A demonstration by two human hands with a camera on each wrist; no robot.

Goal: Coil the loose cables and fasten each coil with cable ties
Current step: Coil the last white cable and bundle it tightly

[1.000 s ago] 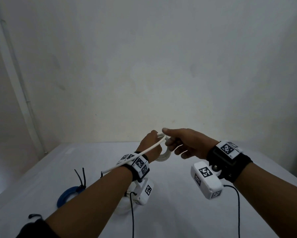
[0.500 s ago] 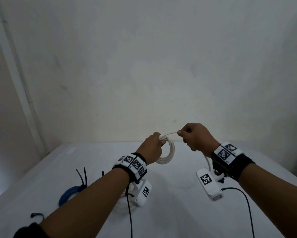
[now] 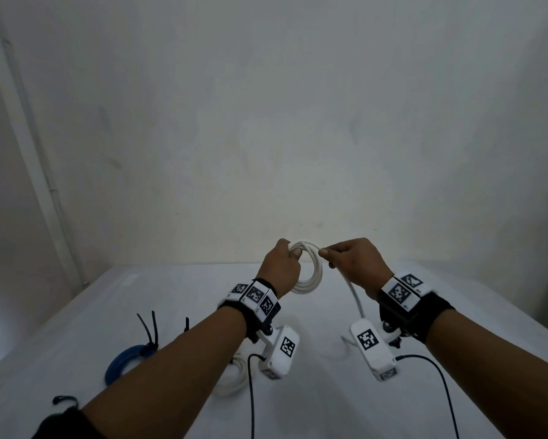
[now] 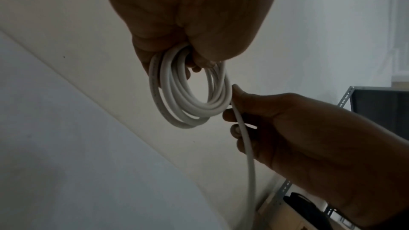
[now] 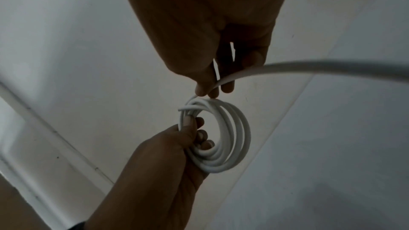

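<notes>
White cable coil (image 3: 310, 274); blue coil (image 3: 124, 362) with black ties (image 3: 149, 327); white surface (image 3: 171, 296); wrist bands (image 3: 257, 299) black-and-white checkered, probably markers.

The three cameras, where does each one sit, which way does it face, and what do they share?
Head: looks forward and down at the table; both forearms show.
Left wrist: looks along the left hand, which grips the white coil.
Right wrist: looks along the right hand, which pinches the cable's loose run.
Shared: all three show both hands and coil.

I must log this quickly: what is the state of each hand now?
Left hand: closed, gripping the white cable coil.
Right hand: closed, pinching the loose cable strand beside the coil.
</notes>
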